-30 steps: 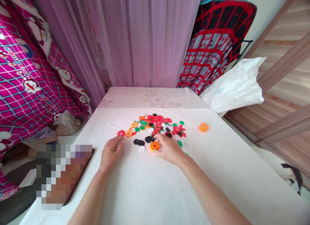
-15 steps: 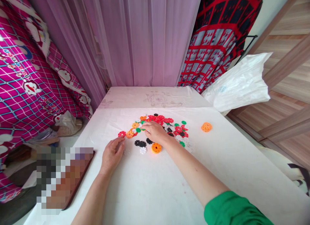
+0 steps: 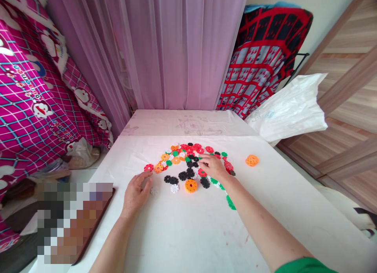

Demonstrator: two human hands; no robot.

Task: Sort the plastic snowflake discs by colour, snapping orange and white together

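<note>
Flower-shaped plastic discs in red, black, green, white and orange lie spread over the white table [image 3: 165, 233]. My left hand [image 3: 138, 192] rests at the left with fingers apart, its fingertips beside a red disc [image 3: 149, 168]; it holds nothing. Over the right part of the discs is my right hand [image 3: 213, 166], fingers spread, the fingertips close to several black discs [image 3: 190, 173]. A thick orange disc stack [image 3: 191, 186] sits at the near side of the spread. Green discs [image 3: 230, 202] lie partly under my right forearm.
Another orange pile [image 3: 252, 160] is on the right of the table. A pixelated dark-edged object [image 3: 85, 226] lies at the left edge. Beyond the right edge leans a white bag [image 3: 290, 108]. Purple curtains [image 3: 176, 49] hang behind the table.
My right hand has moved right across the discs, uncovering black and orange ones in the middle. Some green discs now lie nearer, by my right forearm. My left hand has hardly moved.
</note>
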